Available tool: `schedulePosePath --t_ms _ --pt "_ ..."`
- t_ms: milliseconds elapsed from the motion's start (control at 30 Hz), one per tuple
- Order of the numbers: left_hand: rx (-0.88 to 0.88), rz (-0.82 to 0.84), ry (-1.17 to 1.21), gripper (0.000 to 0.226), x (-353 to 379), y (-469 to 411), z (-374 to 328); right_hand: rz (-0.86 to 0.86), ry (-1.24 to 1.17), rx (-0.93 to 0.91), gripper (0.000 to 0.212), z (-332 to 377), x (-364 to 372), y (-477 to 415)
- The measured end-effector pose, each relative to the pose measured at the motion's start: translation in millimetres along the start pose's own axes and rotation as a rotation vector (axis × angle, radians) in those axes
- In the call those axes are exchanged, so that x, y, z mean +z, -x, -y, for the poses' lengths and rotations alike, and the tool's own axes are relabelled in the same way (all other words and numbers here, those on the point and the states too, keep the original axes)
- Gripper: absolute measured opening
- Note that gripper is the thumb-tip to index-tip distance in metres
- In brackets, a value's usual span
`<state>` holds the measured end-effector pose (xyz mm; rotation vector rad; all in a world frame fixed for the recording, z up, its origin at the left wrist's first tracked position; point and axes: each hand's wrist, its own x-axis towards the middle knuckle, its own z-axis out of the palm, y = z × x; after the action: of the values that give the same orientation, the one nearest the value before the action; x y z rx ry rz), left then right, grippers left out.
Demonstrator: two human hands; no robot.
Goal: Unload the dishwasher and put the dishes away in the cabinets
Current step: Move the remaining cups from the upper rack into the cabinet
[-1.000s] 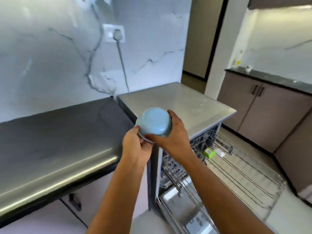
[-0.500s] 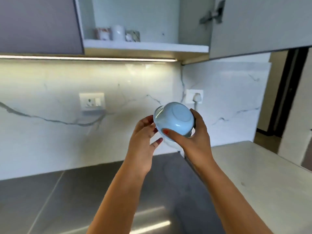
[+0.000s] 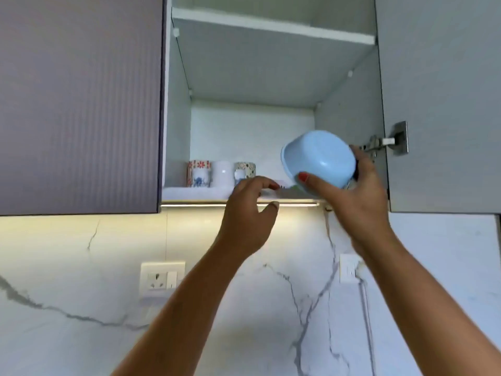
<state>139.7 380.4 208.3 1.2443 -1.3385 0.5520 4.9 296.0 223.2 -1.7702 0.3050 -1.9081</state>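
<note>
My right hand (image 3: 352,196) grips a light blue bowl (image 3: 320,158), tipped on its side with its base toward me, in front of the open wall cabinet's lower shelf (image 3: 195,194). Its thumb lies across the bowl's lower edge and the fingers wrap behind it. My left hand (image 3: 248,213) is raised just below the shelf's front edge, fingers loosely curled, holding nothing and apart from the bowl. Several patterned and white mugs (image 3: 219,173) stand at the left back of that shelf.
The cabinet's open door (image 3: 439,104) hangs to the right with its hinge (image 3: 390,141) near my right hand. A closed ribbed door (image 3: 78,104) is on the left. An upper shelf (image 3: 271,25) sits above. The marble wall below carries a socket (image 3: 162,278).
The view tilted up from dishwasher and counter to the open cabinet. My right hand carried the bowl up to the lower shelf; my left hand let go of it and now hovers beneath the shelf.
</note>
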Motion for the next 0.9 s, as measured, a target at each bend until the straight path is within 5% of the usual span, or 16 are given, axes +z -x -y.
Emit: schedulePosePath --t_ms 133,267,367,567,900 --pt "0.069 0.064 -0.300 0.030 19 -74 11 0.071 0.141 -0.043 0.068 4 -2 -95" --pt "-0.052 0.189 -0.489 0.034 45 -117 25 0.224 0.376 0.082 0.097 -29 19 -162" --pt "-0.132 0.344 -0.672 0.043 59 -128 29 0.408 0.515 0.161 0.095 -57 41 -179" --pt "-0.231 0.572 -0.748 0.048 56 -131 26 0.681 0.693 0.279 0.089 -77 66 -196" --pt "-0.305 0.735 -0.965 0.043 63 -147 47 0.797 0.811 0.372 0.091 -98 94 -205"
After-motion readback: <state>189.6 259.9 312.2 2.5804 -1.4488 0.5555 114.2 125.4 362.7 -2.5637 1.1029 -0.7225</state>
